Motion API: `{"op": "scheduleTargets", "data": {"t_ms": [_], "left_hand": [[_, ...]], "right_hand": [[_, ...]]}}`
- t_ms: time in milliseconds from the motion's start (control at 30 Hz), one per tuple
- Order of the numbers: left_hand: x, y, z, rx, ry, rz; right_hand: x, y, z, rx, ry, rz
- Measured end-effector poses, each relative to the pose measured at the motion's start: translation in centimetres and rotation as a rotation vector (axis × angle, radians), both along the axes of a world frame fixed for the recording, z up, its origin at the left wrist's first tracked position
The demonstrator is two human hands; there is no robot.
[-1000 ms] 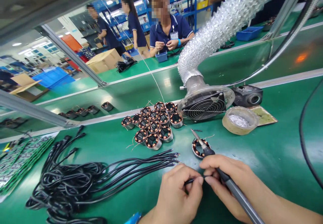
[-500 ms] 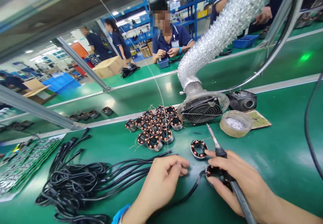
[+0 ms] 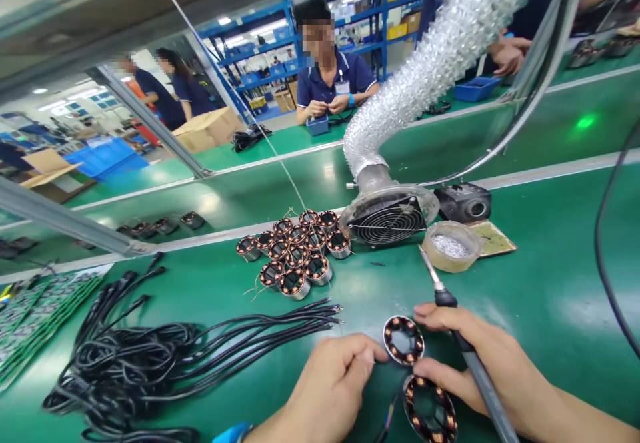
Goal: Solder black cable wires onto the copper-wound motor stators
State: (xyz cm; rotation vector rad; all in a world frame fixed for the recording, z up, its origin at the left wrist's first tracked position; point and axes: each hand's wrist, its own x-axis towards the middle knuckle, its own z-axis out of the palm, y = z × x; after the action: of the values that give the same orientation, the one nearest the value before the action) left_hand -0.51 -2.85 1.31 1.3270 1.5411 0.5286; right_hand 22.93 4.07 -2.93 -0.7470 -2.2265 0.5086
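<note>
A soldering iron [image 3: 473, 356] lies across my right hand [image 3: 493, 363], its tip pointing up and away toward the solder tub. The same hand's index finger and thumb reach to the right side of a copper-wound motor stator [image 3: 404, 320]. My left hand [image 3: 333, 376] has its fingers curled, and the index fingertip meets that stator's left rim. Nearer to me lies a second stator [image 3: 409, 403], with a black cable [image 3: 387, 423] at its left side. To the left of my hands, several black cables [image 3: 280, 326] lie with their stripped ends pointing right.
Several more stators [image 3: 294, 283] stand grouped at mid-bench. Behind them is a fume extractor fan [image 3: 387, 223] with a silver duct [image 3: 410, 76]. A solder tub [image 3: 453, 246] sits right of it. Circuit boards [image 3: 45, 316] lie far left. A co-worker [image 3: 333, 83] sits opposite.
The upper stator has come nearer to me, between my hands. The lower stator and its cable have shifted toward me, out of my right fingers. My left hand has moved right to the upper stator.
</note>
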Motion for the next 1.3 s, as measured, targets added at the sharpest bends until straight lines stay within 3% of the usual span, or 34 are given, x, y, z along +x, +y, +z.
{"op": "scheduleTargets", "data": {"t_ms": [167, 333, 567, 733, 800, 967, 1067, 1200, 1300], "left_hand": [[-0.5, 3.0, 0.6, 0.212, 0.164, 0.018], [-0.9, 5.7, 0.7, 0.127, 0.232, -0.113], [-2.7, 5.0, 0.4, -0.058, 0.063, -0.173], [-1.3, 6.6, 0.7, -0.238, -0.352, 0.033], [-0.4, 7.1, 1.0, -0.322, -0.427, 0.096], [-0.5, 6.0, 1.5, -0.142, -0.209, -0.03], [-1.5, 4.6, 1.6, -0.165, -0.097, -0.083], [-1.4, 4.0, 1.6, -0.241, -0.211, -0.052], [-0.2, 4.3, 1.6, -0.319, -0.355, 0.072]], "right_hand": [[-0.2, 0.4, 0.3, -0.048, 0.007, 0.107], [-0.7, 1.0, 0.4, 0.007, 0.034, 0.114], [-1.7, 1.5, 1.0, -0.031, 0.003, 0.226], [-1.7, 1.7, 0.5, -0.048, 0.034, 0.216], [-1.6, 1.7, 0.4, -0.041, 0.044, 0.211], [-1.6, 1.5, 0.4, -0.049, 0.07, 0.217], [-1.7, 1.4, 0.5, -0.081, 0.067, 0.21], [-1.7, 1.3, 0.5, -0.093, 0.051, 0.208], [-1.7, 1.3, 0.6, -0.093, 0.036, 0.211]]}}
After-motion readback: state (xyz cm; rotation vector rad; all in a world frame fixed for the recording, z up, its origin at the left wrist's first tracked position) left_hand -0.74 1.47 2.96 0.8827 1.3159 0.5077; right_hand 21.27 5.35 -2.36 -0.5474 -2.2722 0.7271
